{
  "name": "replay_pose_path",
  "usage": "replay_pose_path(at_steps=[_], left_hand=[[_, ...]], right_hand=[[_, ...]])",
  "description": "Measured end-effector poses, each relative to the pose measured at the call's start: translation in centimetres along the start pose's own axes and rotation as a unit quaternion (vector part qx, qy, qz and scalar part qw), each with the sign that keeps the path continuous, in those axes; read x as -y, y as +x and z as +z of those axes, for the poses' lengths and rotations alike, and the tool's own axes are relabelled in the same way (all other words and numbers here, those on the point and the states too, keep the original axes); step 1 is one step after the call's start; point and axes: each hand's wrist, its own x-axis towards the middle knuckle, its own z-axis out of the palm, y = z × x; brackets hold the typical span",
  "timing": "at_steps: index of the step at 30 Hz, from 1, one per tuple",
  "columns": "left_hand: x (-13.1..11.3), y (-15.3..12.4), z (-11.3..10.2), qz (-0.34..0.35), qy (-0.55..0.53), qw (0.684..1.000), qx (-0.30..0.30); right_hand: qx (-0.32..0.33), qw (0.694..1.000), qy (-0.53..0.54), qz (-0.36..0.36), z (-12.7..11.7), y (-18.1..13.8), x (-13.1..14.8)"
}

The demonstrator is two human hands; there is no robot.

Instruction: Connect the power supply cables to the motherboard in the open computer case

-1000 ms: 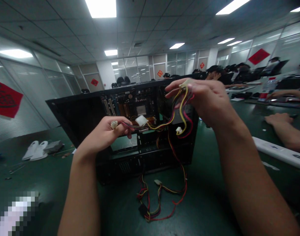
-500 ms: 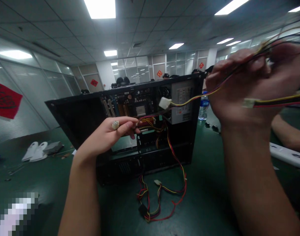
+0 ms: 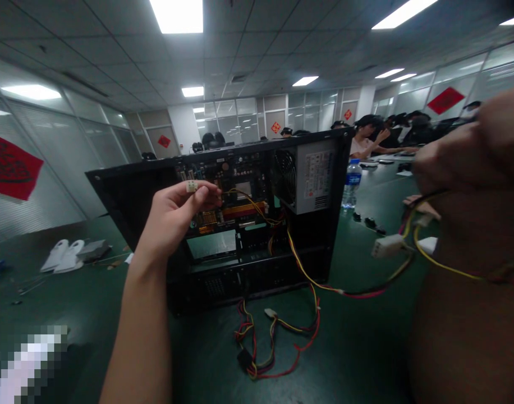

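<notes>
An open black computer case (image 3: pixel 126 196) stands on the green table, showing its motherboard (image 3: pixel 235 191) and a grey power supply (image 3: pixel 311 177). My left hand (image 3: pixel 177 216) is raised in front of the motherboard, pinching a small white connector (image 3: pixel 192 186) between thumb and fingers. My right hand (image 3: pixel 471 163) is very close to the camera at the right, blurred, closed around a bundle of yellow, red and black wires (image 3: pixel 434 261). A white plug (image 3: pixel 387 246) hangs from that bundle. The wires run back into the case.
More loose wires (image 3: pixel 274 342) lie on the table before the case. A water bottle (image 3: pixel 352 182) stands right of it. White parts (image 3: pixel 63 255) lie far left. Other people sit at the table in the right background (image 3: pixel 366 140).
My right hand pulled the wire bundle from in front of the case far to the right and toward the camera. My left hand rose slightly, still pinching the white connector.
</notes>
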Motion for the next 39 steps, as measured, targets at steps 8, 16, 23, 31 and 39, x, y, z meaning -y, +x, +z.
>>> replay_pose_path(at_steps=[8,16,23,31,39], left_hand=[[-0.6,-0.1,0.0,0.016,0.017,0.999,-0.044],[-0.7,-0.3,-1.3,0.032,-0.007,0.999,-0.032],[-1.0,-0.5,-0.7,0.073,0.018,0.997,-0.015],[-1.6,-0.5,-0.1,0.1,-0.029,0.994,-0.018],[-2.8,-1.1,0.4,0.085,0.092,0.991,-0.056]], right_hand=[[0.524,0.851,0.013,-0.031,3.8,2.2,1.6],[0.314,0.894,-0.304,0.1,4.0,2.2,-2.7],[0.322,0.875,-0.351,0.082,3.3,2.1,-1.9],[0.475,0.861,-0.18,-0.03,10.4,1.4,1.9],[0.577,0.765,-0.281,0.048,19.0,1.7,-3.6]])
